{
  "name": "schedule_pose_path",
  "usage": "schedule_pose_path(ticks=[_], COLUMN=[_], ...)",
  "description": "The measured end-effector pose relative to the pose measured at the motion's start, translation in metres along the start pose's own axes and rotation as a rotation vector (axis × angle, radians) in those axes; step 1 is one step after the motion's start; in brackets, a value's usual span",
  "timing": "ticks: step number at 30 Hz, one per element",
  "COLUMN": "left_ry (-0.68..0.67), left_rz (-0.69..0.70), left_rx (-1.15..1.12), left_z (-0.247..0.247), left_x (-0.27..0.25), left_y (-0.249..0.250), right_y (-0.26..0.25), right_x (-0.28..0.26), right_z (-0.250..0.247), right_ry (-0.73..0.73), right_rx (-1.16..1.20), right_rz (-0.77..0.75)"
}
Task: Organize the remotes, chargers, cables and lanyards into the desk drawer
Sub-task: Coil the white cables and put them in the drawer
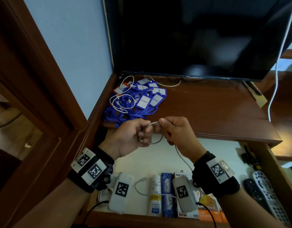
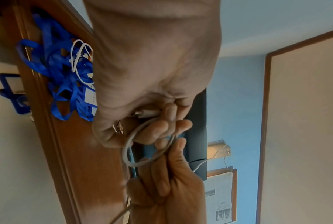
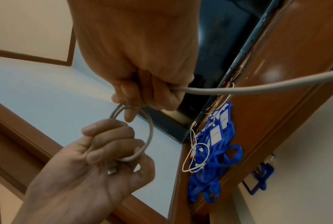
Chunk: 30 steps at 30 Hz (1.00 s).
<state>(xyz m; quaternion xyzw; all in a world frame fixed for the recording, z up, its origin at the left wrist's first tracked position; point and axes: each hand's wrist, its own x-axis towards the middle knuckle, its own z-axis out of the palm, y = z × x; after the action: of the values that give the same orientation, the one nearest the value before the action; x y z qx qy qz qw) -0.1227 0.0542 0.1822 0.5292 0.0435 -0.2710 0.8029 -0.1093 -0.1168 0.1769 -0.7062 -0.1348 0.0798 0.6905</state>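
A grey cable (image 1: 156, 123) is wound into a small loop between my two hands above the open drawer (image 1: 216, 155). My left hand (image 1: 141, 133) grips the loop with its metal plug (image 3: 112, 170) tucked in the palm. My right hand (image 1: 168, 129) pinches the loop's top, and the cable's loose tail (image 3: 257, 89) trails from its fist down toward the drawer. A pile of blue lanyards (image 1: 140, 99) with white badge cards lies on the desk's back left corner, with a thin white cable (image 1: 120, 102) coiled over it. Remotes (image 1: 265, 191) lie at the drawer's right side.
A dark TV screen (image 1: 191, 38) stands at the back of the wooden desk top (image 1: 207, 109). Small boxes and a bottle (image 1: 166, 195) line the drawer's front, beside another grey cable (image 1: 138, 186). A white cord (image 1: 276, 79) hangs at the right.
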Motion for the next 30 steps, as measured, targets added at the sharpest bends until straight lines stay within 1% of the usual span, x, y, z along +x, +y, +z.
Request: schedule_pose_path(ticks=[3,6,9,11,14,16,18,20,22,25,28,30], left_ry=[-0.018,0.016,0.083,0.116,0.159,0.164,0.154,0.164,0.216,0.347,0.445,0.491], left_rz=[0.028,0.110,0.223,0.293,0.399,0.460,0.516,0.574,0.630,0.664,0.684,0.702], left_rx=[-0.088,-0.222,-0.330,-0.399,-0.467,-0.516,-0.560,-0.571,-0.534,-0.421,-0.309,-0.223], left_z=[0.001,-0.004,-0.012,-0.020,-0.031,-0.034,-0.033,-0.030,-0.028,-0.026,-0.028,-0.029], left_x=[0.000,0.000,-0.004,-0.006,-0.011,-0.012,-0.012,-0.008,-0.004,-0.001,0.000,0.000], left_y=[0.005,0.013,0.023,0.030,0.042,0.045,0.043,0.041,0.041,0.043,0.041,0.041], right_y=[0.007,0.017,0.030,0.040,0.053,0.056,0.056,0.055,0.053,0.050,0.044,0.037], right_x=[0.000,0.000,0.001,0.002,0.002,0.002,0.003,0.004,0.004,0.000,-0.001,0.001], right_z=[0.000,-0.006,-0.016,-0.024,-0.039,-0.044,-0.041,-0.033,-0.023,-0.009,0.000,0.006], right_ry=[0.004,-0.011,0.001,0.069,0.187,0.236,0.282,0.298,0.225,0.117,0.043,-0.053], right_rx=[0.082,0.181,0.136,0.117,0.160,0.155,0.085,-0.060,-0.220,-0.389,-0.460,-0.455], right_rz=[0.033,0.090,0.128,0.151,0.170,0.165,0.137,0.095,0.074,0.057,0.041,0.030])
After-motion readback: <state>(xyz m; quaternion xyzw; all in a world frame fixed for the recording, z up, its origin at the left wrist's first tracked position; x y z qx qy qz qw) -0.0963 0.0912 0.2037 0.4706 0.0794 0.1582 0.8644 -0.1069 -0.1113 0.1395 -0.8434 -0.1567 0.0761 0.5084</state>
